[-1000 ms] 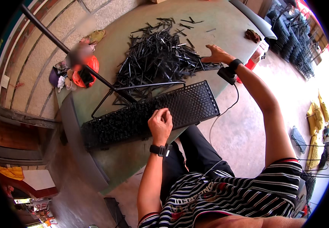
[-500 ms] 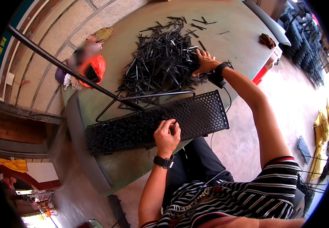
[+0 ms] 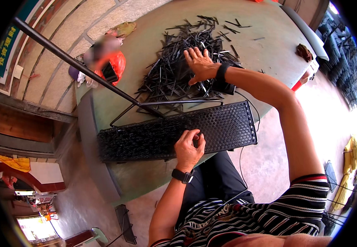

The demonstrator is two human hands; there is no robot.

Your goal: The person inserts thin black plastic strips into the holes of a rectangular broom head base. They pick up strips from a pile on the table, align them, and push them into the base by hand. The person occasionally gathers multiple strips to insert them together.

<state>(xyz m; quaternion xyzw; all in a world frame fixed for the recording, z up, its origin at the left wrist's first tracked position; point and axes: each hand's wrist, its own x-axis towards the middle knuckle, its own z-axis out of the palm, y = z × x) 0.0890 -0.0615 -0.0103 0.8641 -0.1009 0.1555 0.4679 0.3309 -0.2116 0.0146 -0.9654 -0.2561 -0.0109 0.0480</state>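
A long black panel with rows of holes [image 3: 232,125] lies along the table's near edge. Its left part is thick with short black bristle-like pieces [image 3: 135,142]; the right part shows bare holes. My left hand [image 3: 189,149] is at the panel's near edge, about mid-length, thumb and fingers drawn together; whatever they hold is hidden. Beyond the panel lies a heap of thin black strips [image 3: 162,78]. Over the heap's right side my right hand [image 3: 202,65] spreads its fingers, palm down, with strips beneath it. No strip shows gripped in it.
A black pole [image 3: 75,61] with a forked wire end slants from the upper left to the panel. An orange bag [image 3: 116,66] sits by the wall at left. A brown cloth [image 3: 304,52] lies far right on the green table [image 3: 265,16]. A cable hangs near the panel's right end.
My right hand has moved left from the heap's right edge to over the strips, fingers still spread. My left hand stays closed by the panel. The whole view has shifted slightly.
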